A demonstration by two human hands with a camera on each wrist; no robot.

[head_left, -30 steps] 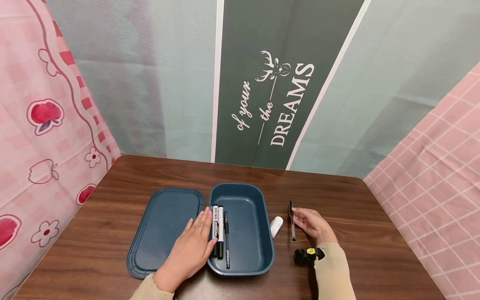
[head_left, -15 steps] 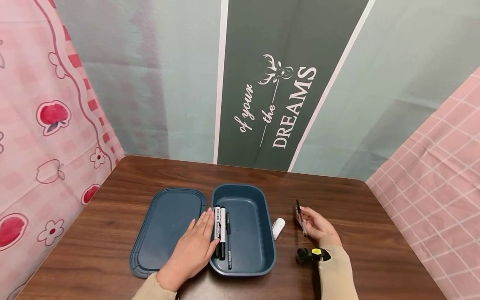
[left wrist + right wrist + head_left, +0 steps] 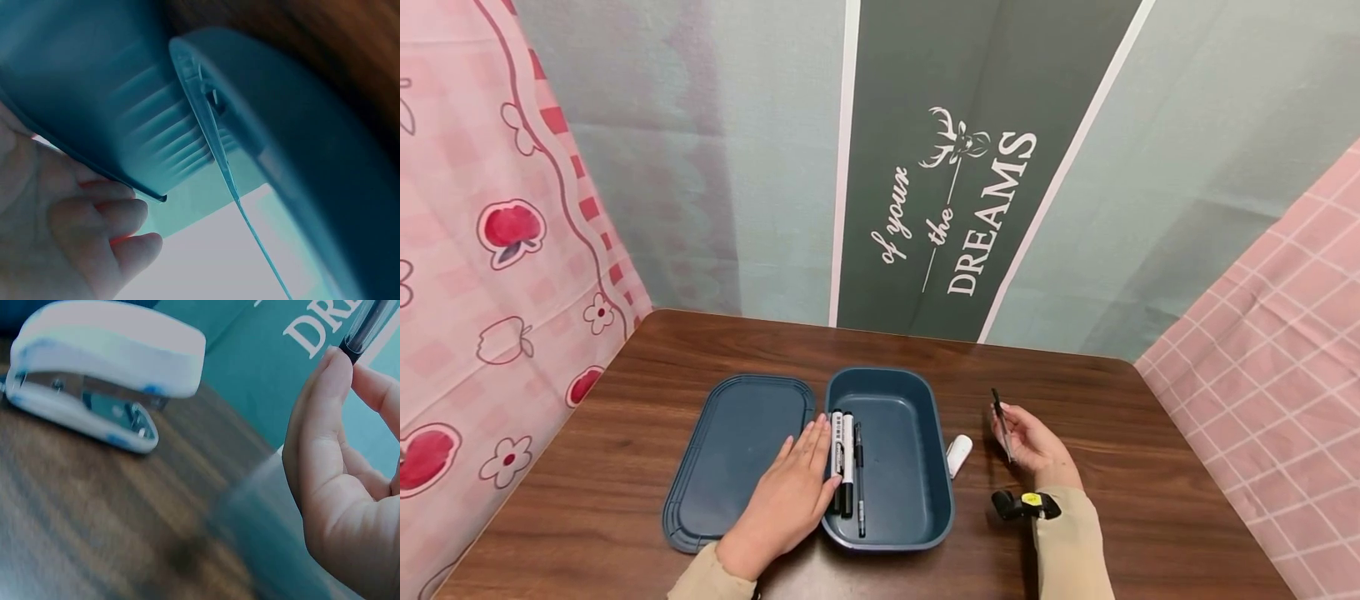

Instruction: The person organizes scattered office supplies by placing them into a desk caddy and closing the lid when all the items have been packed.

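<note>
My right hand pinches a clear-barrelled pen with a black cap, held up right of the box. In the right wrist view, thumb and fingertips grip the pen. My left hand lies with extended fingers along the left rim of the blue plastic box; in the left wrist view its fingers are at the box wall. Inside the box, along its left side, lie two white-and-black markers and a slim black pen. A white stapler stands just right of the box.
The blue lid lies flat left of the box, partly under the left forearm in the head view. Everything rests on a brown wooden table. A printed curtain hangs behind, with pink cloths at both sides. A small black camera is strapped to the right wrist.
The pen in my right hand has tilted, its top end leaning left, and has risen slightly away from me. The left hand stays at the box rim. The head view has shifted a little.
</note>
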